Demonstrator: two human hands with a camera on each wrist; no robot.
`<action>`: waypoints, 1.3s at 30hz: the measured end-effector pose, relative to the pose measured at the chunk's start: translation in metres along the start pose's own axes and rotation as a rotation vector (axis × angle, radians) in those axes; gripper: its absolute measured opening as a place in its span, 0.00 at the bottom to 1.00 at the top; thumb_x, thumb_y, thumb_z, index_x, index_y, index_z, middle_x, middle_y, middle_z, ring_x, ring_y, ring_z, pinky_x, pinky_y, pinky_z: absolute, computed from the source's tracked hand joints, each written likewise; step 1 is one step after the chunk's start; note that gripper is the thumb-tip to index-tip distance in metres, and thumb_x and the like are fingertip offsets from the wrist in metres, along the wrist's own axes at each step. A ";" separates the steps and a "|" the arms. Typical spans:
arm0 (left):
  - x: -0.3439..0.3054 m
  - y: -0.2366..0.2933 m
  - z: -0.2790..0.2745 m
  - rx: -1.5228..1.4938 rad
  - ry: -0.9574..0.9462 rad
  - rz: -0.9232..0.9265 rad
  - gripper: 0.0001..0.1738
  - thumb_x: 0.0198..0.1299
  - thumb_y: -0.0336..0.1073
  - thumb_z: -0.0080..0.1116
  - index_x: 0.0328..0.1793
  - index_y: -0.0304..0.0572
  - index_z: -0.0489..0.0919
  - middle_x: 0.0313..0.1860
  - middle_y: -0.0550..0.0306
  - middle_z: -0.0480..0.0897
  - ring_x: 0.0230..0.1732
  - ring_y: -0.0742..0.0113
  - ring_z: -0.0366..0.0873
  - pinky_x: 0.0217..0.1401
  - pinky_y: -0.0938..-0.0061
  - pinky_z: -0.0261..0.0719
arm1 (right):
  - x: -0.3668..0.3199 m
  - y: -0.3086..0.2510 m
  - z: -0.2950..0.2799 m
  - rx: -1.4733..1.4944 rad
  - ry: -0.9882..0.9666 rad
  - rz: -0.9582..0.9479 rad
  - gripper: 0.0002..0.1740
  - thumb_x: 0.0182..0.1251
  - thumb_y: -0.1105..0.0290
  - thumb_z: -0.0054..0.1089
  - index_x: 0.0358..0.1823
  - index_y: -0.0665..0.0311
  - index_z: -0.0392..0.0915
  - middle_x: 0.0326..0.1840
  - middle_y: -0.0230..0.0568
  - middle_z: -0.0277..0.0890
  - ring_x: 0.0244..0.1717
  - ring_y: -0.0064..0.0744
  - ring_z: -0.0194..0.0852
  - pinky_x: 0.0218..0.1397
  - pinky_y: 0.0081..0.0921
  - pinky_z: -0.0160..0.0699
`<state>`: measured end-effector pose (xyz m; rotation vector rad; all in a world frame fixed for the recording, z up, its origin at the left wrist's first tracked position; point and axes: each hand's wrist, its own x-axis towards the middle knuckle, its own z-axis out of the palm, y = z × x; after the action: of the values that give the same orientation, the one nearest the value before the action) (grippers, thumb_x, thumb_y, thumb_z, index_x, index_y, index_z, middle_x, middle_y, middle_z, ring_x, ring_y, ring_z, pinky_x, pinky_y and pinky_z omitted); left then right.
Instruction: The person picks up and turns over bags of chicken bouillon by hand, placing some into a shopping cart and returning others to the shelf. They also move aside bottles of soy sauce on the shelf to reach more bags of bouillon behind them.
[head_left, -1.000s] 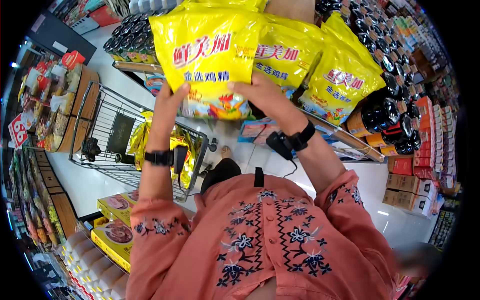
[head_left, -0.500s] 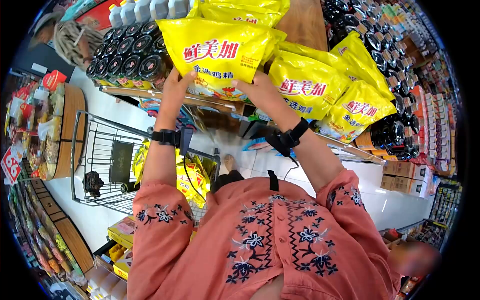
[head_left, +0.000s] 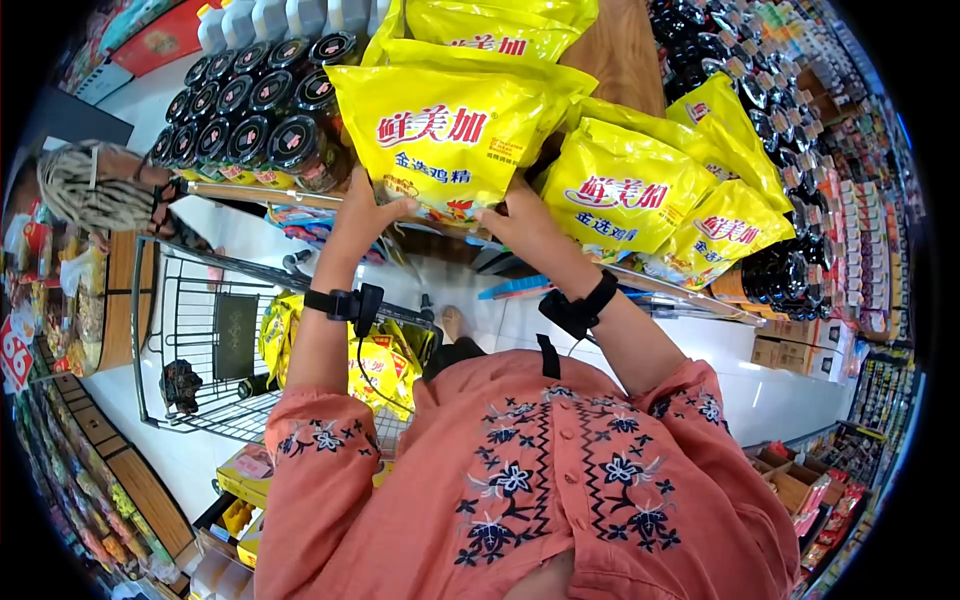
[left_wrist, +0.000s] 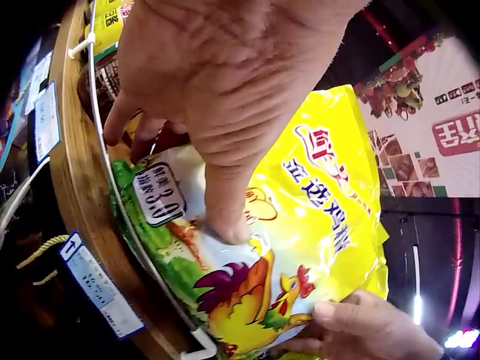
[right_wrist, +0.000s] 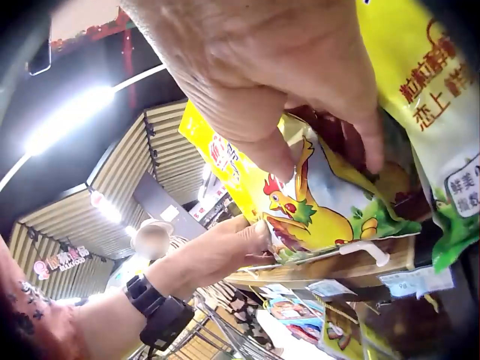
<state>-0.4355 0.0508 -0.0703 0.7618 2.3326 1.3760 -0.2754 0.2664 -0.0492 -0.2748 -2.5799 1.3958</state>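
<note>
A yellow bag of chicken bouillon (head_left: 435,125) with red lettering stands at the front edge of a wooden shelf, other such bags behind it. My left hand (head_left: 362,215) grips its lower left side, thumb across the printed front and fingers going behind. At the lower right side my right hand (head_left: 528,225) pinches it the same way. In the left wrist view, the left thumb presses the film above a printed rooster (left_wrist: 262,296). The bag's bottom is right at the wire rail (left_wrist: 120,195) on the shelf edge in that view.
More yellow bags (head_left: 620,190) stand to the right. Black-lidded jars (head_left: 235,105) line the left of the shelf, with white jugs (head_left: 290,20) behind. A shopping cart (head_left: 205,340) holding yellow bags (head_left: 375,370) is at the lower left. A passerby (head_left: 100,185) is beyond the cart.
Both hands have brought the bag from in front of the shelf back onto its front edge, against the other bags. Both still grip it. A passerby has come into view at left.
</note>
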 end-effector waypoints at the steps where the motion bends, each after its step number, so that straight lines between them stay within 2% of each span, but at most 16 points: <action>1: 0.001 -0.003 0.001 0.034 0.016 0.000 0.41 0.51 0.41 0.80 0.64 0.29 0.67 0.58 0.38 0.81 0.59 0.51 0.79 0.63 0.62 0.75 | 0.002 0.001 0.001 -0.005 -0.004 -0.004 0.33 0.63 0.68 0.60 0.70 0.66 0.65 0.68 0.63 0.67 0.68 0.64 0.66 0.71 0.45 0.67; 6: -0.003 0.005 0.004 0.177 0.051 -0.044 0.41 0.51 0.42 0.79 0.63 0.29 0.67 0.57 0.34 0.80 0.61 0.43 0.78 0.64 0.59 0.74 | 0.000 0.004 0.010 0.029 0.096 -0.035 0.29 0.64 0.70 0.58 0.67 0.67 0.65 0.65 0.62 0.67 0.66 0.66 0.66 0.68 0.47 0.68; 8: -0.008 0.008 0.002 0.215 0.156 0.066 0.50 0.49 0.40 0.81 0.72 0.27 0.63 0.67 0.32 0.72 0.69 0.42 0.71 0.70 0.58 0.70 | -0.004 0.000 0.010 0.101 0.094 0.002 0.29 0.64 0.70 0.58 0.66 0.67 0.66 0.64 0.62 0.67 0.64 0.65 0.68 0.67 0.47 0.69; 10: -0.014 0.021 -0.001 0.153 0.324 0.076 0.56 0.47 0.41 0.82 0.77 0.27 0.59 0.73 0.30 0.67 0.74 0.39 0.66 0.74 0.57 0.67 | -0.014 0.004 0.011 0.058 0.147 0.057 0.27 0.65 0.70 0.58 0.65 0.67 0.66 0.59 0.59 0.70 0.58 0.59 0.73 0.62 0.45 0.73; 14: -0.025 0.060 -0.002 0.140 0.415 0.257 0.63 0.45 0.39 0.83 0.81 0.28 0.51 0.78 0.29 0.61 0.78 0.37 0.60 0.79 0.55 0.60 | -0.040 -0.041 -0.011 0.049 0.197 0.124 0.21 0.69 0.70 0.58 0.62 0.65 0.69 0.47 0.50 0.76 0.44 0.44 0.80 0.50 0.37 0.80; 15: -0.024 0.064 0.004 0.145 0.409 0.290 0.64 0.45 0.39 0.83 0.82 0.28 0.50 0.78 0.29 0.60 0.78 0.37 0.58 0.79 0.54 0.59 | -0.040 -0.044 -0.019 0.109 0.150 0.148 0.18 0.71 0.72 0.58 0.60 0.66 0.71 0.44 0.45 0.78 0.42 0.35 0.81 0.47 0.31 0.81; 18: -0.017 0.062 0.027 0.194 0.433 0.324 0.69 0.42 0.42 0.85 0.82 0.27 0.47 0.79 0.26 0.56 0.80 0.32 0.55 0.81 0.52 0.57 | -0.035 -0.053 -0.028 0.309 0.078 0.087 0.16 0.72 0.73 0.57 0.59 0.66 0.72 0.49 0.46 0.81 0.47 0.30 0.81 0.51 0.28 0.81; 19: -0.015 0.063 0.034 0.209 0.469 0.323 0.70 0.41 0.42 0.85 0.82 0.26 0.47 0.79 0.25 0.56 0.80 0.31 0.54 0.81 0.52 0.57 | -0.034 -0.049 -0.029 0.345 0.009 0.037 0.20 0.73 0.74 0.56 0.64 0.66 0.70 0.55 0.48 0.80 0.52 0.29 0.81 0.54 0.27 0.81; 21: -0.007 0.063 0.049 0.258 0.521 0.325 0.72 0.41 0.45 0.85 0.81 0.23 0.45 0.78 0.20 0.55 0.80 0.28 0.53 0.81 0.51 0.56 | -0.029 -0.046 -0.027 0.389 0.057 -0.019 0.23 0.73 0.74 0.55 0.68 0.66 0.66 0.57 0.49 0.79 0.52 0.30 0.80 0.54 0.28 0.81; 23: -0.003 0.067 0.057 0.301 0.517 0.308 0.71 0.42 0.47 0.84 0.81 0.22 0.45 0.78 0.19 0.54 0.79 0.28 0.53 0.81 0.51 0.56 | -0.022 -0.038 -0.028 0.439 0.067 0.009 0.30 0.73 0.73 0.54 0.74 0.67 0.60 0.61 0.52 0.77 0.55 0.32 0.79 0.57 0.29 0.80; 30: -0.026 0.090 0.060 0.330 0.537 0.195 0.69 0.45 0.45 0.83 0.82 0.22 0.46 0.80 0.23 0.54 0.80 0.31 0.53 0.83 0.54 0.53 | -0.036 -0.023 -0.041 0.555 0.048 0.003 0.37 0.71 0.71 0.56 0.79 0.67 0.53 0.67 0.58 0.73 0.64 0.41 0.76 0.63 0.31 0.78; 31: -0.026 0.088 0.068 0.377 0.473 0.154 0.68 0.46 0.45 0.83 0.82 0.24 0.46 0.80 0.23 0.53 0.80 0.32 0.53 0.82 0.54 0.54 | -0.036 -0.020 -0.043 0.516 0.045 -0.030 0.41 0.70 0.71 0.57 0.81 0.67 0.49 0.69 0.61 0.71 0.69 0.45 0.73 0.65 0.33 0.77; 32: -0.027 0.085 0.075 0.428 0.405 0.107 0.67 0.46 0.44 0.83 0.83 0.26 0.46 0.80 0.24 0.53 0.81 0.32 0.52 0.82 0.53 0.54 | -0.041 -0.018 -0.047 0.534 -0.033 -0.016 0.42 0.72 0.72 0.55 0.82 0.71 0.44 0.77 0.63 0.60 0.74 0.48 0.66 0.70 0.38 0.73; 34: -0.025 0.082 0.081 0.452 0.431 0.127 0.65 0.48 0.43 0.82 0.83 0.28 0.49 0.80 0.25 0.55 0.80 0.34 0.54 0.81 0.53 0.56 | -0.054 -0.033 -0.053 0.612 -0.029 0.024 0.37 0.73 0.68 0.56 0.79 0.68 0.54 0.70 0.56 0.72 0.69 0.40 0.73 0.67 0.33 0.75; 38: -0.033 0.093 0.067 0.305 0.469 0.240 0.56 0.54 0.43 0.78 0.81 0.31 0.55 0.78 0.28 0.58 0.77 0.38 0.60 0.77 0.55 0.62 | -0.079 -0.028 -0.090 0.331 -0.512 0.019 0.27 0.74 0.60 0.58 0.70 0.65 0.69 0.55 0.44 0.84 0.55 0.31 0.82 0.58 0.26 0.78; 39: -0.041 0.100 0.068 0.235 0.485 0.311 0.44 0.64 0.42 0.70 0.78 0.28 0.60 0.73 0.38 0.67 0.69 0.53 0.69 0.72 0.62 0.68 | -0.090 -0.022 -0.097 0.328 -0.585 0.026 0.26 0.74 0.58 0.58 0.68 0.64 0.72 0.51 0.41 0.85 0.51 0.30 0.83 0.56 0.26 0.78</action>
<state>-0.3388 0.1132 -0.0151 0.9813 2.8872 1.5729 -0.1655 0.3101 0.0140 0.1824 -2.6929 2.1339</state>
